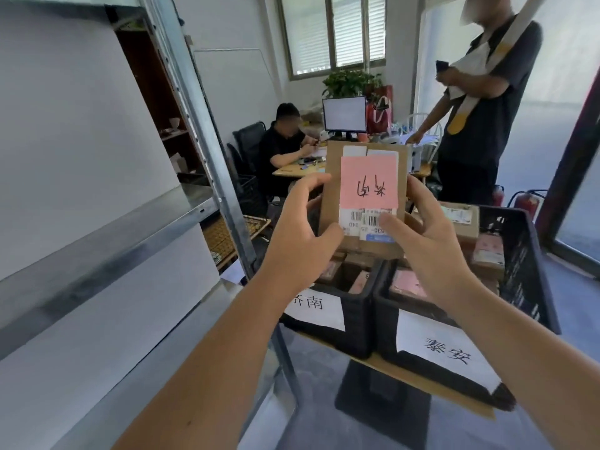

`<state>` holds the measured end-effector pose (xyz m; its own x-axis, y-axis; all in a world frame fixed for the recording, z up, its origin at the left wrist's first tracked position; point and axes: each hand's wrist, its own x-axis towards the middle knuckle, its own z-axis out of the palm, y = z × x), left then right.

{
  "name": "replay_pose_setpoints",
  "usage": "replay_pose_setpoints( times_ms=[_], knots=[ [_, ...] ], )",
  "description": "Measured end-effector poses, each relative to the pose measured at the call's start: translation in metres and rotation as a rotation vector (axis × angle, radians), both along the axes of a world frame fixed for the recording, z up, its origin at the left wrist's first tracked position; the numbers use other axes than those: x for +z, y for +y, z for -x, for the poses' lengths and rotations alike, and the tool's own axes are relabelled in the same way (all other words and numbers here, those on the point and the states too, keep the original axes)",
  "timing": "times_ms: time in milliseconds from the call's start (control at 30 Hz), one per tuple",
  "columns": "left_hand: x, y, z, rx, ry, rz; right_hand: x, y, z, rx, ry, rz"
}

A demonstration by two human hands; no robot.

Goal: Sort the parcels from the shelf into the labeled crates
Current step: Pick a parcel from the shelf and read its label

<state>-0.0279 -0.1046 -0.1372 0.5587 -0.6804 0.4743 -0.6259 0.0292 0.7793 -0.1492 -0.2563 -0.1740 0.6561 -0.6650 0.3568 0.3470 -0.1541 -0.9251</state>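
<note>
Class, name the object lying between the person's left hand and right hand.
In the head view, a cardboard parcel with a pink note lies between left hand and right hand; both grip it.

parcel [334, 190] | brown cardboard, pink note (handwritten) | upright above black crates [357, 316]

Office: desk [293, 168], monitor [344, 114], shelving [207, 131]

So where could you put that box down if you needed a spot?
The metal shelf on the left looks bare beside the post. Both black crates, the left crate and the right crate, are crowded with parcels. Both hands, left and right, hold the box.
</note>
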Motion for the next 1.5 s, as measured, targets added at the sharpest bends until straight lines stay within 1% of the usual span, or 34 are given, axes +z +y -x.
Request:
replay_pose_setpoints(
  times_ms=[100, 200, 300, 433, 533, 600, 633, 767, 900, 967, 1167, 1333, 1400, 1500],
  knots=[
    [-0.011, -0.022, -0.025, -0.070, 0.049, 0.007, -0.010, -0.020, -0.017, -0.033, 0.027, -0.039],
    [-0.029, -0.040, -0.063, -0.130, 0.082, -0.006, -0.029, -0.036, -0.046, -0.068, 0.103, -0.074],
    [-0.049, -0.058, -0.113, -0.178, 0.083, -0.048, -0.050, -0.050, -0.083, -0.134, 0.197, -0.075],
    [-0.083, -0.088, -0.194, -0.258, 0.128, -0.110, -0.078, -0.063, -0.141, -0.263, 0.264, -0.073],
    [-0.114, -0.110, -0.249, -0.305, 0.193, -0.206, -0.104, -0.067, -0.179, -0.380, 0.400, -0.011],
    [-0.137, -0.123, -0.276, -0.318, 0.245, -0.331, -0.121, -0.069, -0.197, -0.426, 0.528, 0.000],
    [-0.149, -0.129, -0.286, -0.317, 0.235, -0.410, -0.131, -0.071, -0.204, -0.441, 0.605, 0.003],
    [-0.200, -0.152, -0.317, -0.309, 0.085, -0.761, -0.173, -0.079, -0.226, -0.479, 0.964, 0.132],
    [-0.251, -0.171, -0.325, -0.488, -0.101, -1.143, -0.196, -0.085, -0.248, -0.416, 1.226, 0.192],
    [-0.270, -0.182, -0.323, -0.553, -0.162, -1.239, -0.206, -0.089, -0.261, -0.398, 1.295, 0.227],
    [-0.306, -0.210, -0.318, -0.626, -0.291, -1.427, -0.221, -0.107, -0.287, -0.348, 1.313, 0.237],
    [-0.327, -0.220, -0.318, -0.652, -0.412, -1.585, -0.223, -0.115, -0.285, -0.283, 1.321, 0.210],
    [-0.329, -0.222, -0.319, -0.683, -0.523, -1.606, -0.225, -0.117, -0.281, -0.275, 1.266, 0.156],
    [-0.328, -0.221, -0.317, -0.669, -0.570, -1.606, -0.232, -0.117, -0.278, -0.283, 1.240, 0.098]
  ],
)
